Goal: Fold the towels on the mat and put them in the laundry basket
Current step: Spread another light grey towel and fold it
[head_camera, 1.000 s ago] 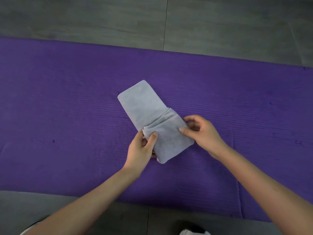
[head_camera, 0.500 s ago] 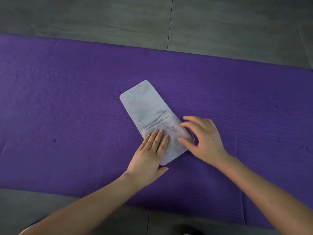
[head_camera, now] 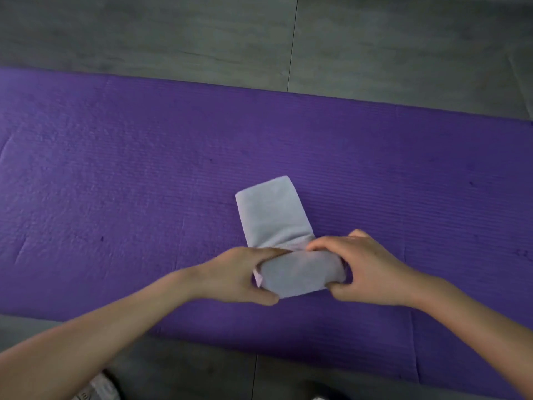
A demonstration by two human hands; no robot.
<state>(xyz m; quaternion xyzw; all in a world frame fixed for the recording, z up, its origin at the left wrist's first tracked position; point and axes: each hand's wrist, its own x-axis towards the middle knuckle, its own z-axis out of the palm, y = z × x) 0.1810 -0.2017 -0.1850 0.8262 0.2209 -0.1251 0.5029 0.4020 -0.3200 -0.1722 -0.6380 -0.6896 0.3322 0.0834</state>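
A small pale grey towel lies on the purple mat, folded into a narrow strip. Its near end is doubled over into a thick fold and lifted slightly off the mat. My left hand grips the left side of that fold, thumb below and fingers on top. My right hand grips the right side the same way. The far end of the towel rests flat on the mat. No laundry basket is in view.
The mat runs across grey floor tiles, with floor also along its near edge. A white shoe shows at the bottom left.
Both hands went from pressing flat on the folded end to gripping it at both sides and lifting it. The view has shifted, so the towel sits further right and lower.
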